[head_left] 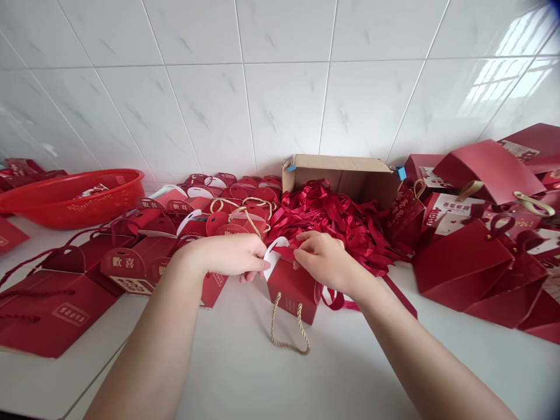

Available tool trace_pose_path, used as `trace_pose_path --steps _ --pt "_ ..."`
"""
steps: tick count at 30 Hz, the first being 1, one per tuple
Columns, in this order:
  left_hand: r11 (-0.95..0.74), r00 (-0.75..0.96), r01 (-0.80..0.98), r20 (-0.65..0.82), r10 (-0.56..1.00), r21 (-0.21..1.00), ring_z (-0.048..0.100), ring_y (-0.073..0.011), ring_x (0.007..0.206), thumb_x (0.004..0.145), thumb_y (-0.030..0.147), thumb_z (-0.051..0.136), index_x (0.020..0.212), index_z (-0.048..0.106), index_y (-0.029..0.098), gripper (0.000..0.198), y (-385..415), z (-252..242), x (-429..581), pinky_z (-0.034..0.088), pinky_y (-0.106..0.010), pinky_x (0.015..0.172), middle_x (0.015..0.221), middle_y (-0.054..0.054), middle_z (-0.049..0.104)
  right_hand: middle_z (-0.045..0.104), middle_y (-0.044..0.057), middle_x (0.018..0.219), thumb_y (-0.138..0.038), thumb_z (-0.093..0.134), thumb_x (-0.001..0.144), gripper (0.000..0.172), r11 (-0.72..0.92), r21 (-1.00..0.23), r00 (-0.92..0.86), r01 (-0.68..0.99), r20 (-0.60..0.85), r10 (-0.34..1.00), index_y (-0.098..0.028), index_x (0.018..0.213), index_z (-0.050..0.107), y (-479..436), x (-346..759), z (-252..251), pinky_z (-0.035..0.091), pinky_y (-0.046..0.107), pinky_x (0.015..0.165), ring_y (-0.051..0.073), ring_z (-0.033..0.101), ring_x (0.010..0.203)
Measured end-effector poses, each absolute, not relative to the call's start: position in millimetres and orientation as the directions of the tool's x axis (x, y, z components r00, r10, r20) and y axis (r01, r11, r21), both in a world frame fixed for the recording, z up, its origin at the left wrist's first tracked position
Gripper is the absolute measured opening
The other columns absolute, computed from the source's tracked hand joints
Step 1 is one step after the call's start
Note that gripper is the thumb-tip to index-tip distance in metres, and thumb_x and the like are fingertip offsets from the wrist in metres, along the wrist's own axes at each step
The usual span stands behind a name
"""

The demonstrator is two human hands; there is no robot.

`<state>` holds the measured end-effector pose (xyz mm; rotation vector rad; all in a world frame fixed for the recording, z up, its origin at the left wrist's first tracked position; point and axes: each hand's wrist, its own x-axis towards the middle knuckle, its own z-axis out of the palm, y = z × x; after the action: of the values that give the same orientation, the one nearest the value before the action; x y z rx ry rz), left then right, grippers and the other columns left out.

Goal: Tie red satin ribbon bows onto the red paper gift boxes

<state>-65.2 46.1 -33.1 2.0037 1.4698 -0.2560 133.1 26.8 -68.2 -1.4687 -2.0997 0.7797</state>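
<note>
On cam, R hand point(321, 256) pinches red box point(291, 286) at flap, can't tell if L hand point(249, 258) grips; I'd guess light, creasable card, best held by sides.

red basket point(72, 201): cut off left | carton point(341, 165): base hidden | held box point(292, 286): print illegible

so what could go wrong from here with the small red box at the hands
The white flap could crease if the left hand or right hand presses too hard, since both are right at the box top.
The loose red ribbon beside the small red box might catch under it if the box shifts.
The gold rope handle hangs down in front and could snag if the box is turned.
</note>
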Motion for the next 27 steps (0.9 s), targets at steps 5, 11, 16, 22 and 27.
trace_pose_path --steps 5,11,16,22,27 --pt "-0.131 0.357 0.896 -0.512 0.781 0.424 0.060 -0.0160 0.065 0.079 0.036 0.049 0.069 0.061 0.020 0.022 42.5 -29.5 -61.0 0.041 -0.025 0.057 0.073 -0.001 0.066 0.063 0.005 0.104 -0.019 0.043 0.079 0.030 0.269 -0.690 -0.346 0.672 0.029 0.938 -0.016 0.056 0.061 24.2 131.7 -66.2 0.033 0.040 0.090 0.023 0.055 0.095" --pt "-0.131 0.354 0.896 -0.505 0.787 0.424 0.063 -0.0195 0.065 0.075 0.036 0.052 0.068 0.061 0.019 0.020 35.8 -24.0 -56.5 0.040 -0.025 0.052 0.070 -0.003 0.067 0.061 0.005 0.110 -0.021 0.041 0.083 0.032 0.306 -0.674 -0.374 0.673 0.047 0.926 -0.016 0.056 0.057 24.0 131.4 -67.0 0.032 0.038 0.089 0.023 0.053 0.102" --pt "-0.156 0.362 0.901 -0.504 0.784 0.405 0.062 -0.0196 0.064 0.075 0.035 0.050 0.065 0.059 0.020 0.020 31.0 -23.3 -51.6 0.037 -0.026 0.052 0.069 -0.003 0.068 0.060 0.004 0.111 -0.023 0.041 0.086 0.031 0.311 -0.685 -0.393 0.658 0.040 0.919 -0.017 0.060 0.057 24.0 129.7 -67.3 0.034 0.035 0.087 0.022 0.053 0.104" --pt "-0.239 0.396 0.900 -0.453 0.799 0.364 0.055 -0.0161 0.060 0.078 0.047 0.052 0.068 0.061 0.021 0.029 28.8 -16.6 -62.2 0.033 -0.025 0.050 0.072 -0.002 0.067 0.059 0.006 0.118 -0.022 0.044 0.086 0.032 0.303 -0.696 -0.403 0.651 0.021 0.915 -0.016 0.058 0.057 22.3 128.9 -67.7 0.035 0.034 0.090 0.025 0.049 0.115" --pt "-0.238 0.333 0.888 -0.194 0.923 0.393 0.054 -0.0147 0.066 0.080 0.057 0.049 0.083 0.059 0.024 0.035 34.2 -13.1 -80.9 0.037 -0.024 0.056 0.087 0.000 0.064 0.060 0.008 0.115 -0.026 0.046 0.087 0.030 0.359 -0.717 -0.457 0.598 0.063 0.887 -0.017 0.065 0.064 22.8 131.6 -69.8 0.038 0.032 0.088 0.025 0.048 0.118"
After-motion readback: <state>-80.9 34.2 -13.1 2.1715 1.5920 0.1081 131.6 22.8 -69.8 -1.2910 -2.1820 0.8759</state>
